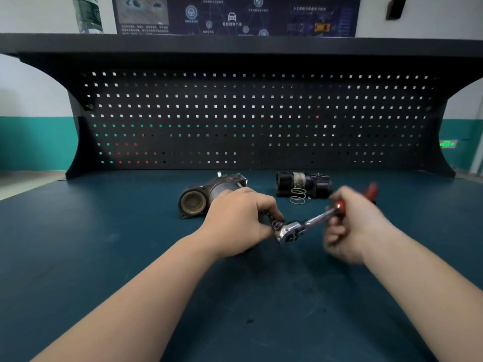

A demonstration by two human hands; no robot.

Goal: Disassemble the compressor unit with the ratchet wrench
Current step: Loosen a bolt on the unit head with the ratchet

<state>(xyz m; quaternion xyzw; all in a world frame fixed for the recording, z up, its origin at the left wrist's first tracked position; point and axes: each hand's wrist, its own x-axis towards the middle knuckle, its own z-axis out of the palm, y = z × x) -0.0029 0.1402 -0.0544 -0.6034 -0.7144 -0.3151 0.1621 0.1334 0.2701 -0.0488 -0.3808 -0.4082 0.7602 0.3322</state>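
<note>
Chrome steel is what we've got between our hands right now: the ratchet wrench with the polished round head and red-tipped handle (300, 228). Our left hand (240, 223) is closed, fingers pinching what looks like a small socket or bit at the wrench head. Our right hand (352, 226) is blurred, but it's curled shut on the handle end. The wrench looks stiff and fairly hefty for its size, and that chrome is probably slick, so we'd hold it far out on the handle for leverage and keep a thumb on the head.

Just beyond our left hand, partly hidden behind the knuckles, sits the grey cast-metal compressor unit with the round open port (206, 197), flat on the dark teal bench mat (104, 257). We'd guess it's heavy and rigid and could roll when torqued, so it wants a palm pressing down on the cylindrical body. Beyond the gap between our hands lie a black cylindrical housing (304, 184) and a thin wire coil spring (298, 195). The spring looks light and easy to lose.
</note>
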